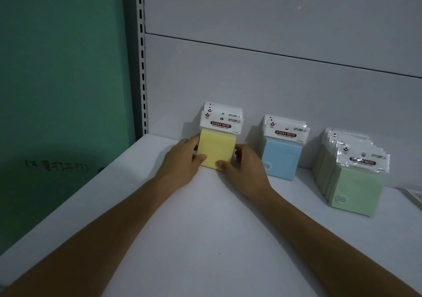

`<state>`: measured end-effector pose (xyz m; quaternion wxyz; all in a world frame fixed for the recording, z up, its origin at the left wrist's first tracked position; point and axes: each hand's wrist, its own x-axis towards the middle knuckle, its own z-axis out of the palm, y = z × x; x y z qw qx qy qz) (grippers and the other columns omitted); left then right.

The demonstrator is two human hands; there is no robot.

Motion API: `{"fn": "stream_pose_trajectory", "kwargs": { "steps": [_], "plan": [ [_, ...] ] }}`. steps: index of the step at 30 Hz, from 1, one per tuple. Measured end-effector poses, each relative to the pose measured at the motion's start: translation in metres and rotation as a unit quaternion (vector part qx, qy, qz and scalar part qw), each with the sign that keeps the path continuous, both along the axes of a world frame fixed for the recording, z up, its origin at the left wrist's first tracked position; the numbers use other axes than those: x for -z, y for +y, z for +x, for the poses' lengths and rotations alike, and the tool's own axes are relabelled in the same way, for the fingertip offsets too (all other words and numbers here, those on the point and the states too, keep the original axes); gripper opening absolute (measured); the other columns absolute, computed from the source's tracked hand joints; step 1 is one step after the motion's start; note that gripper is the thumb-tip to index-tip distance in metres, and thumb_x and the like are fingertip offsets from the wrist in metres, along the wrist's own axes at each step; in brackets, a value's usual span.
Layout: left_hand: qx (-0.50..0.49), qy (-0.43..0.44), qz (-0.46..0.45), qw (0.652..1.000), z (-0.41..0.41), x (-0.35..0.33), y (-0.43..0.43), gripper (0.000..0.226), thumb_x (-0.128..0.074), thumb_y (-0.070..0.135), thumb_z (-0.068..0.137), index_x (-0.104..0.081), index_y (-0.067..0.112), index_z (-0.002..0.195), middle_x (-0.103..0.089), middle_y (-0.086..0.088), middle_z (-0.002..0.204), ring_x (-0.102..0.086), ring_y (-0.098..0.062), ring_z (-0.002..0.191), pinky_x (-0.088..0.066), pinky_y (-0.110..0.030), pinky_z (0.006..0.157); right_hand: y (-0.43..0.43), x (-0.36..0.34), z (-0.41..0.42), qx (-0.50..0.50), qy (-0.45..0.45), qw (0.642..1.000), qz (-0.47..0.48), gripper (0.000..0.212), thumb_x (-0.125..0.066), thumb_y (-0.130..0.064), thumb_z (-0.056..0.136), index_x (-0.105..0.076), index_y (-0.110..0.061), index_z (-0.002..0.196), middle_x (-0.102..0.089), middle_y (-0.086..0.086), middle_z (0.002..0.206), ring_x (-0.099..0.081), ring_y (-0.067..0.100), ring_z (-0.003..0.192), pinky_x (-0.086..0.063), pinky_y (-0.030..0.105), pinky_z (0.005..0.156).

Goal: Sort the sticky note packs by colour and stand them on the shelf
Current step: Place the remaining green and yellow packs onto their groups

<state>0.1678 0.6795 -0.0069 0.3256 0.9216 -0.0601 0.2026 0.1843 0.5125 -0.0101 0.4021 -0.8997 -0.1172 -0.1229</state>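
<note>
The fingers [190, 140] of the left hand [182, 157] lie along the left side of the yellow packs [215, 150]. Those of the right hand [247, 164] curl at the right side, and both thumbs [201, 158] press the front pack's lower face, so the little stack is clasped between the two hands. It stands at the left of the shelf [205, 228], back against the rear panel [251, 79]. To finish well, I judge: squeeze evenly, square the bottoms flat on the shelf, then let go gently so nothing tips forward. The packs' long axis is upright, with white header cards on top and faces toward the person, like the blue packs [282, 157] and green packs [351, 182] to the right.
</note>
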Motion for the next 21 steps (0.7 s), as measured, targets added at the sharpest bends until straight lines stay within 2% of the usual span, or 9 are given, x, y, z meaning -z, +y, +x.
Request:
{"fn": "stream_pose_trajectory", "kwargs": {
  "steps": [4, 7, 9, 11, 14, 17, 21],
  "plan": [
    [0.004, 0.015, -0.019, 1.000, -0.002, -0.001, 0.000, 0.053, -0.056, 0.025, 0.092, -0.036, 0.022, 0.141, -0.056, -0.006, 0.126, -0.058, -0.018, 0.097, -0.047, -0.036, 0.091, -0.002, -0.002, -0.004, -0.012, 0.005, 1.000, 0.007, 0.058, -0.071, -0.037, 0.080, -0.047, -0.012, 0.127, -0.059, 0.005, 0.119, -0.056, 0.020, 0.108, -0.045, 0.029, 0.085],
    [0.001, 0.038, -0.080, 0.996, -0.006, -0.004, 0.000, 0.072, -0.061, 0.023, 0.089, -0.020, 0.019, 0.148, -0.054, -0.007, 0.129, -0.058, -0.022, 0.104, -0.046, -0.038, 0.094, -0.002, -0.007, -0.010, -0.005, 0.011, 1.000, 0.015, 0.068, -0.072, -0.035, 0.079, -0.040, -0.010, 0.134, -0.057, 0.007, 0.121, -0.055, 0.022, 0.111, -0.044, 0.031, 0.089],
    [-0.012, 0.022, -0.096, 0.995, -0.011, -0.007, 0.001, 0.079, -0.064, 0.024, 0.087, -0.015, 0.017, 0.149, -0.051, -0.008, 0.132, -0.055, -0.024, 0.112, -0.045, -0.040, 0.097, -0.005, -0.009, -0.018, 0.007, 0.017, 0.999, 0.047, 0.076, -0.073, -0.031, 0.079, -0.031, -0.010, 0.140, -0.055, 0.010, 0.122, -0.053, 0.024, 0.114, -0.042, 0.031, 0.092],
    [-0.039, -0.043, -0.031, 0.998, -0.015, -0.008, 0.003, 0.078, -0.063, 0.027, 0.087, -0.015, 0.016, 0.148, -0.045, -0.009, 0.137, -0.046, -0.026, 0.122, -0.044, -0.042, 0.099, -0.009, -0.010, -0.030, 0.001, 0.024, 0.997, 0.072, 0.080, -0.073, -0.028, 0.080, -0.027, -0.011, 0.143, -0.054, 0.010, 0.122, -0.052, 0.024, 0.116, -0.041, 0.030, 0.094],
    [-0.052, -0.147, 0.093, 0.983, -0.028, -0.016, -0.002, 0.070, -0.059, 0.030, 0.089, -0.023, 0.013, 0.147, -0.040, -0.010, 0.142, -0.038, -0.027, 0.128, -0.043, -0.042, 0.097, -0.025, -0.010, -0.053, -0.025, 0.036, 0.997, 0.069, 0.075, -0.072, -0.026, 0.081, -0.029, -0.015, 0.141, -0.052, 0.006, 0.118, -0.052, 0.021, 0.114, -0.043, 0.033, 0.099],
    [-0.009, -0.235, 0.191, 0.953, -0.039, -0.023, -0.018, 0.063, -0.058, 0.030, 0.088, -0.032, 0.013, 0.143, -0.042, -0.010, 0.145, -0.040, -0.028, 0.131, -0.041, -0.046, 0.103, -0.049, -0.020, -0.070, -0.038, 0.006, 0.999, 0.034, 0.068, -0.070, -0.028, 0.082, -0.034, -0.016, 0.138, -0.054, 0.005, 0.121, -0.053, 0.017, 0.112, -0.044, 0.031, 0.098],
    [0.041, -0.270, 0.327, 0.905, -0.047, -0.027, -0.052, 0.059, -0.057, 0.037, 0.085, -0.042, 0.013, 0.137, -0.042, -0.009, 0.147, -0.040, -0.027, 0.135, -0.034, -0.044, 0.108, -0.092, -0.041, -0.089, -0.020, -0.052, 0.998, -0.021, 0.059, -0.068, -0.030, 0.083, -0.040, -0.015, 0.132, -0.053, 0.005, 0.130, -0.053, 0.017, 0.116, -0.046, 0.031, 0.096]
  ]
}}
